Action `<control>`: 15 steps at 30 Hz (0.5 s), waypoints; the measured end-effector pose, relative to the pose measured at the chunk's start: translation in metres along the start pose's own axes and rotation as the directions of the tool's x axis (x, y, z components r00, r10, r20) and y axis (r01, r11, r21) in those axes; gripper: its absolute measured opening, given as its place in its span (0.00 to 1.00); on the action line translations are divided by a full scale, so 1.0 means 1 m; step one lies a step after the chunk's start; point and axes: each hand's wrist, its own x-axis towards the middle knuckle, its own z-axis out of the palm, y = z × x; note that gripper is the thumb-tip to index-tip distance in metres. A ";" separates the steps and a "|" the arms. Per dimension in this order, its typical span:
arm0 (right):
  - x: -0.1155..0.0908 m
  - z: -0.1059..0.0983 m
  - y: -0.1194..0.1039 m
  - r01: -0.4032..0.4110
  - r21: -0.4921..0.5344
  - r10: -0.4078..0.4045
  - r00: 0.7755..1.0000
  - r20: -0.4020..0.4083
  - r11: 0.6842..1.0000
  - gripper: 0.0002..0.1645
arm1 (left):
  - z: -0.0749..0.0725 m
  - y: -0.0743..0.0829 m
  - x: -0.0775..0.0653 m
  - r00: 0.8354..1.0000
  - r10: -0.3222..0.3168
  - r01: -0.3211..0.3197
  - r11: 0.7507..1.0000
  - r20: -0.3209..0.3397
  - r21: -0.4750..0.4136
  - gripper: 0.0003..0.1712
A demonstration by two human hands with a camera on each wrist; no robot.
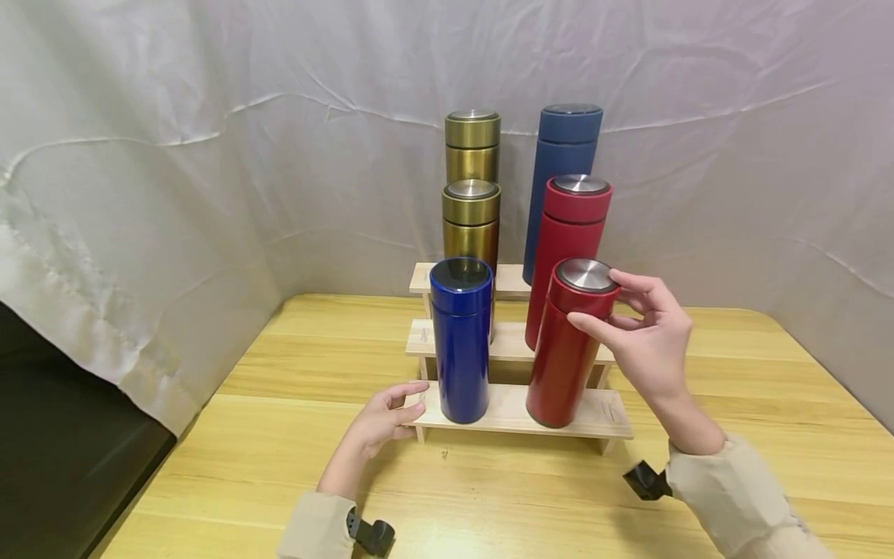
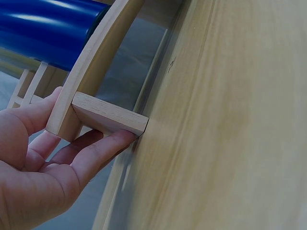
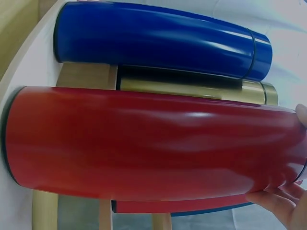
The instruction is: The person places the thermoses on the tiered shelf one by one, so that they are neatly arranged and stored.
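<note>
A glossy red thermos point(image 1: 559, 365) with a steel-topped lid point(image 1: 585, 275) stands on the lowest step of a wooden tiered stand point(image 1: 510, 407), at its right side. My right hand point(image 1: 646, 326) grips that thermos near the lid, thumb in front and fingers behind. In the right wrist view its fingertips point(image 3: 276, 201) curl around the upper end. My left hand point(image 1: 387, 419) holds the stand's lower left end; in the left wrist view one finger point(image 2: 103, 151) lies along the support leg and another touches the step's end. A shiny blue thermos point(image 1: 462, 357) stands near this hand, on the same step.
Behind, a matte red thermos point(image 1: 569, 233) and a gold thermos point(image 1: 471, 213) stand on the middle step. Another gold thermos point(image 1: 472, 140) and a matte dark blue thermos point(image 1: 567, 155) stand at the back. The wooden table point(image 1: 279, 435) meets pale curtains point(image 1: 335, 171).
</note>
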 end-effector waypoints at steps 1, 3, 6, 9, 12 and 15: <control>0.000 0.001 0.000 0.002 -0.004 -0.002 1.000 0.001 1.000 0.33 | 0.000 0.000 0.000 1.000 0.000 0.000 1.000 0.001 0.000 0.26; 0.000 0.001 0.000 0.005 -0.009 -0.005 1.000 0.004 1.000 0.33 | 0.001 0.000 0.000 1.000 -0.002 0.002 1.000 -0.001 -0.002 0.26; 0.000 0.002 -0.001 0.001 -0.046 -0.001 1.000 0.015 0.999 0.33 | 0.001 0.000 0.000 1.000 0.000 0.000 1.000 0.002 -0.001 0.26; 0.000 0.003 -0.002 -0.018 -0.072 0.020 0.999 0.032 0.997 0.34 | 0.000 0.000 -0.001 1.000 0.003 -0.003 1.000 0.005 0.007 0.26; 0.000 0.003 -0.004 -0.040 -0.103 0.045 0.998 0.050 0.994 0.35 | 0.000 -0.001 -0.001 1.000 0.003 -0.003 1.000 0.007 0.004 0.26; -0.001 0.003 -0.005 -0.046 -0.134 0.056 0.996 0.075 0.990 0.35 | -0.001 -0.001 0.000 1.000 0.000 0.000 1.000 0.002 0.005 0.26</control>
